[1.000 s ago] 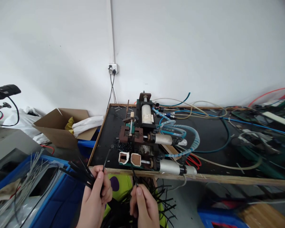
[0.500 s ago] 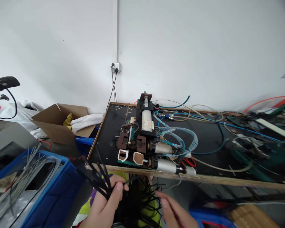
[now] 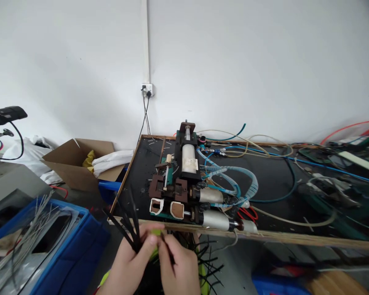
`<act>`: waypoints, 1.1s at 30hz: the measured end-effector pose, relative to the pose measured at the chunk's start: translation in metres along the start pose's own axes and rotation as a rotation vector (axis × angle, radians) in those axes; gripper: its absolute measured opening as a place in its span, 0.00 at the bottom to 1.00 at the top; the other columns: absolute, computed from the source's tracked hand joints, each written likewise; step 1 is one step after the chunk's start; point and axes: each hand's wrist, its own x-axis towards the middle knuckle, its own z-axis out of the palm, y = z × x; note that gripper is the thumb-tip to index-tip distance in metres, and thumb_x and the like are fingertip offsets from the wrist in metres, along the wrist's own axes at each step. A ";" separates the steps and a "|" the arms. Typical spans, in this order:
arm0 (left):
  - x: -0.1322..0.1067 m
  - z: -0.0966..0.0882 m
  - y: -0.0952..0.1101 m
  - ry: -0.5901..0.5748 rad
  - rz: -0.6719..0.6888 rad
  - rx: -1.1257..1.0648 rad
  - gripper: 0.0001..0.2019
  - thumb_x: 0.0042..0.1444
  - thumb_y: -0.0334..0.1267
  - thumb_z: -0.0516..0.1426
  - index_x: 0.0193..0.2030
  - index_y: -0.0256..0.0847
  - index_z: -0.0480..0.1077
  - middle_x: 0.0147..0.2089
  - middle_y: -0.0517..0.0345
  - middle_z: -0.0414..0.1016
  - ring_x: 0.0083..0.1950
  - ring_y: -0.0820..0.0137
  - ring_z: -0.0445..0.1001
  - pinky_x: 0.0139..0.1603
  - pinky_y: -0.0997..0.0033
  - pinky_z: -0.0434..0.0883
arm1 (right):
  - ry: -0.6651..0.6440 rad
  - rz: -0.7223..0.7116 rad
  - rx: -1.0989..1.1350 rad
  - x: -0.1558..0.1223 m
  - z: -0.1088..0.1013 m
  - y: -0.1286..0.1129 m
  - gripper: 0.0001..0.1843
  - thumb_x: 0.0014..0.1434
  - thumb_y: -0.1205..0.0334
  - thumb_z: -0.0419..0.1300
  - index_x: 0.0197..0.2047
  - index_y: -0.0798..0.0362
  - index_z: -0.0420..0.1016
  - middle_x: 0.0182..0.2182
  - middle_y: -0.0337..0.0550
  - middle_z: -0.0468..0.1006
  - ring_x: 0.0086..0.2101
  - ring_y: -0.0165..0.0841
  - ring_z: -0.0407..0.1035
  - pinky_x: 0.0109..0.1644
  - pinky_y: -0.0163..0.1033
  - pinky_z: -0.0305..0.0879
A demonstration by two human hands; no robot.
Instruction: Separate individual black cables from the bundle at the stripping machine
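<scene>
Several black cable ties [image 3: 126, 225] fan from the left hand [image 3: 132, 258], fist tight around them, below the bench [image 3: 264, 234]. The right hand [image 3: 180, 266] pinches what looks like one tie; tugging could spill the bunch.

We face a plain white wall [image 3: 233, 61] with a power socket [image 3: 146, 89] and two black cords hanging from it. Below stands a black-topped workbench [image 3: 273, 180] with a wooden edge. To our left sit an open cardboard box [image 3: 76, 166] and a blue crate [image 3: 70, 254]. Light is even and soft.
</scene>
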 end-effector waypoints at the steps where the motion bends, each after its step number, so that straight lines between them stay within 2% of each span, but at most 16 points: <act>1: 0.000 0.002 0.000 -0.031 0.012 0.024 0.15 0.53 0.51 0.71 0.35 0.39 0.85 0.29 0.53 0.77 0.29 0.67 0.70 0.32 0.70 0.72 | -0.031 -0.060 -0.059 -0.001 0.002 0.003 0.18 0.72 0.56 0.54 0.36 0.50 0.81 0.22 0.41 0.79 0.21 0.34 0.73 0.27 0.35 0.61; 3: 0.002 0.005 0.001 -0.056 -0.047 0.020 0.18 0.51 0.54 0.71 0.29 0.39 0.83 0.27 0.53 0.75 0.29 0.67 0.69 0.31 0.71 0.70 | -0.067 -0.137 -0.113 -0.004 0.005 0.008 0.18 0.72 0.58 0.53 0.36 0.49 0.81 0.23 0.43 0.80 0.22 0.35 0.73 0.29 0.37 0.61; 5: 0.004 0.006 0.002 -0.007 -0.189 -0.100 0.21 0.51 0.57 0.70 0.26 0.37 0.81 0.22 0.59 0.67 0.24 0.73 0.61 0.25 0.75 0.63 | -0.107 -0.110 -0.047 -0.008 0.006 0.009 0.17 0.71 0.55 0.56 0.32 0.49 0.80 0.20 0.41 0.77 0.21 0.34 0.71 0.29 0.37 0.60; 7: 0.008 0.007 0.003 0.050 -0.283 -0.232 0.23 0.51 0.58 0.70 0.26 0.37 0.79 0.19 0.66 0.57 0.22 0.77 0.52 0.22 0.77 0.57 | -0.179 0.053 0.152 -0.012 0.005 0.009 0.20 0.70 0.49 0.57 0.30 0.49 0.79 0.17 0.38 0.73 0.19 0.32 0.67 0.26 0.36 0.58; 9: 0.011 0.007 0.005 0.086 -0.287 -0.308 0.23 0.52 0.57 0.70 0.25 0.37 0.77 0.18 0.70 0.49 0.21 0.78 0.45 0.22 0.78 0.53 | -0.264 0.278 0.397 -0.015 0.005 0.009 0.26 0.70 0.40 0.55 0.31 0.51 0.78 0.14 0.35 0.68 0.15 0.29 0.59 0.22 0.34 0.54; 12: 0.014 0.008 0.006 0.102 -0.267 -0.321 0.23 0.52 0.57 0.70 0.28 0.36 0.76 0.18 0.72 0.48 0.22 0.79 0.43 0.21 0.78 0.50 | -0.357 0.516 0.659 -0.015 0.008 0.010 0.33 0.64 0.29 0.56 0.28 0.52 0.72 0.12 0.31 0.61 0.14 0.24 0.48 0.20 0.32 0.43; 15: 0.016 0.008 0.004 0.086 -0.262 -0.306 0.23 0.50 0.57 0.71 0.29 0.36 0.75 0.18 0.73 0.48 0.21 0.79 0.42 0.21 0.78 0.48 | -0.363 0.600 0.742 -0.013 0.014 0.015 0.36 0.59 0.24 0.58 0.25 0.51 0.68 0.13 0.28 0.56 0.15 0.23 0.44 0.20 0.32 0.38; 17: 0.018 0.008 0.003 0.074 -0.234 -0.295 0.24 0.49 0.56 0.73 0.26 0.37 0.71 0.18 0.72 0.50 0.21 0.79 0.43 0.20 0.78 0.47 | -0.284 0.494 0.620 -0.015 0.019 0.017 0.35 0.62 0.26 0.56 0.25 0.51 0.70 0.14 0.30 0.58 0.16 0.25 0.47 0.21 0.33 0.43; 21: 0.021 0.006 0.002 0.084 -0.181 -0.270 0.27 0.50 0.53 0.73 0.22 0.40 0.62 0.19 0.71 0.51 0.22 0.79 0.44 0.21 0.78 0.48 | -0.084 0.078 0.158 -0.020 0.025 0.024 0.26 0.72 0.43 0.52 0.30 0.49 0.77 0.19 0.40 0.74 0.20 0.32 0.66 0.28 0.36 0.59; 25: 0.021 0.007 0.000 0.075 -0.203 -0.289 0.26 0.54 0.53 0.70 0.23 0.40 0.62 0.20 0.72 0.48 0.22 0.79 0.43 0.21 0.78 0.47 | -0.068 -0.134 -0.081 -0.021 0.026 0.032 0.17 0.73 0.58 0.52 0.36 0.47 0.79 0.24 0.44 0.81 0.24 0.37 0.75 0.30 0.38 0.65; 27: 0.021 0.007 -0.001 0.057 -0.196 -0.289 0.26 0.56 0.53 0.69 0.24 0.40 0.62 0.20 0.72 0.48 0.22 0.79 0.42 0.21 0.78 0.48 | -0.026 -0.144 -0.113 -0.022 0.027 0.034 0.15 0.73 0.61 0.52 0.40 0.47 0.80 0.27 0.46 0.83 0.25 0.39 0.76 0.31 0.39 0.66; 30: 0.020 0.007 -0.003 0.070 -0.161 -0.268 0.26 0.56 0.52 0.69 0.23 0.40 0.61 0.19 0.72 0.49 0.22 0.79 0.43 0.21 0.78 0.48 | 0.030 -0.049 -0.044 -0.025 0.033 0.033 0.16 0.74 0.57 0.51 0.44 0.48 0.80 0.29 0.48 0.83 0.27 0.39 0.77 0.33 0.40 0.66; 33: 0.018 0.008 0.001 0.089 -0.158 -0.269 0.23 0.55 0.52 0.70 0.26 0.40 0.64 0.20 0.72 0.50 0.21 0.79 0.45 0.21 0.78 0.48 | -0.035 0.092 0.204 -0.027 0.037 0.031 0.19 0.73 0.49 0.52 0.36 0.48 0.78 0.23 0.41 0.77 0.22 0.34 0.70 0.28 0.38 0.60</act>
